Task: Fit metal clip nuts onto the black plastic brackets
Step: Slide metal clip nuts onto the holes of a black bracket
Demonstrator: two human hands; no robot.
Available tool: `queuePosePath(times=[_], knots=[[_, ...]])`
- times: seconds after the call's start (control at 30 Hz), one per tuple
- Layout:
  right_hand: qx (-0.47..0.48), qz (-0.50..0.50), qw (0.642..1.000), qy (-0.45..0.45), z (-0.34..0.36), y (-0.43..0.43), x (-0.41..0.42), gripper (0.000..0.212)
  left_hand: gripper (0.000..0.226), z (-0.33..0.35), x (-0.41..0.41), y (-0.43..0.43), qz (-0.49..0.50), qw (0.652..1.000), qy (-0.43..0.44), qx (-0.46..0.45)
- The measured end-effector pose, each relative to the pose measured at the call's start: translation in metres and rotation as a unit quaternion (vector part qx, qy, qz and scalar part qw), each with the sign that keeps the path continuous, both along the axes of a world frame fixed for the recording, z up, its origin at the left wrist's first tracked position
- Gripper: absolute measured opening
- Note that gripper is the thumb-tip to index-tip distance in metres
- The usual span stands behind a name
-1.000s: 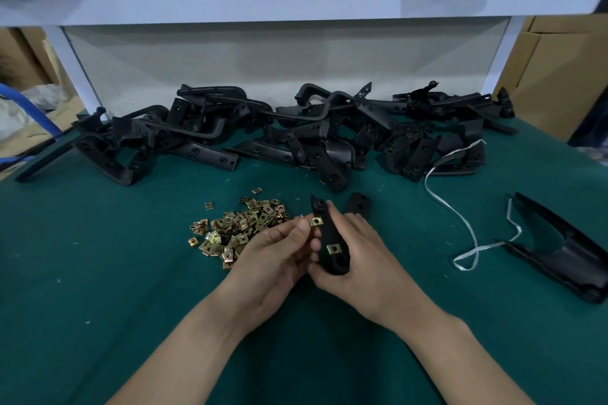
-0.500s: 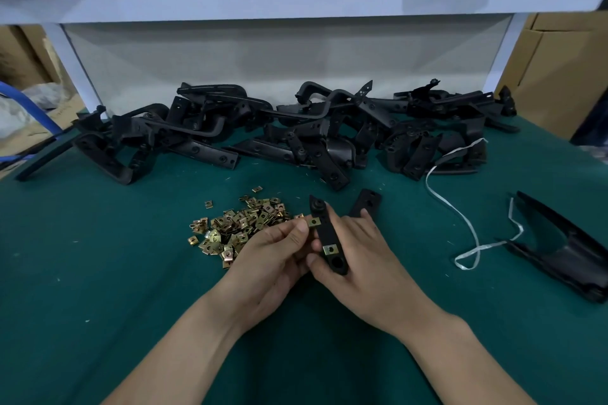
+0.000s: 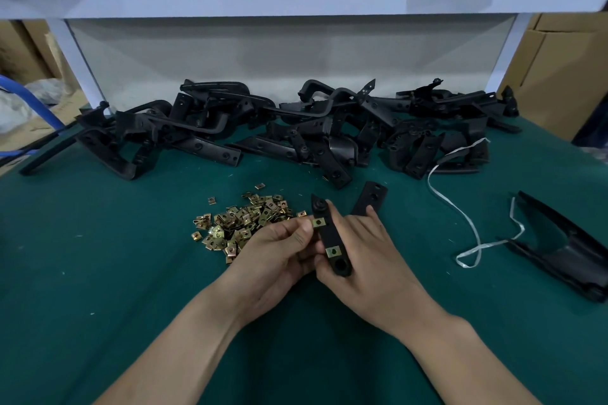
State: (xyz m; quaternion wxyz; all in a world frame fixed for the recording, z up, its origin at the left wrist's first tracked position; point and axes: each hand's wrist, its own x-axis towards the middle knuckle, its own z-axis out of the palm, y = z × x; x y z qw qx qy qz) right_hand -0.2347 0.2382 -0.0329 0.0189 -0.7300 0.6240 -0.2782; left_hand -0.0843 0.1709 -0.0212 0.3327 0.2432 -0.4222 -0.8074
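Dark green felt-covered workbench (image 3: 98,273), seen from the head camera. A long heap of black plastic brackets (image 3: 296,135), tangled and unsorted, lies along its far edge against the white back panel.

Near the middle, both hands meet above the felt. The right hand (image 3: 371,260) curls round one flat black plastic bracket (image 3: 329,240) and holds it roughly upright, with its drilled face towards the camera. The left hand (image 3: 273,256) closes thumb and forefinger in a pinch at the bracket's left edge. A second black strip (image 3: 368,200) projects beyond the right fingers; whether it belongs to the same bracket cannot be told.

Just left of the hands lies a loose pile of small brass-coloured metal clip nuts (image 3: 240,223). One clip nut (image 3: 333,251) sits seated on the lower part of the held bracket, above its large round hole. The upper clip nut (image 3: 317,223), the one pinched by the left hand, rests at the bracket's edge, near its top.

Step in hand, as judged: the second nut of this bracket is being pressed home. The next move probably calls for a firm sideways push until the nut's hole aligns with the bracket's, with the right hand bracing against the push.
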Motion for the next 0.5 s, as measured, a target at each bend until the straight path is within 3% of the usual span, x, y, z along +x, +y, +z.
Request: queuePosePath(times=[0.37, 0.5], knots=[[0.005, -0.003, 1.0, 0.025, -0.0003, -0.0023, 0.002, 0.076, 0.037, -0.0041, -0.0007, -0.0017, 0.016, 1.0, -0.009, -0.01], [-0.018, -0.034, 0.997, 0.072, -0.001, -0.0047, 0.0021, 0.08, 0.024, -0.0081, -0.0021, -0.0022, 0.031, 0.999, 0.002, -0.033]])
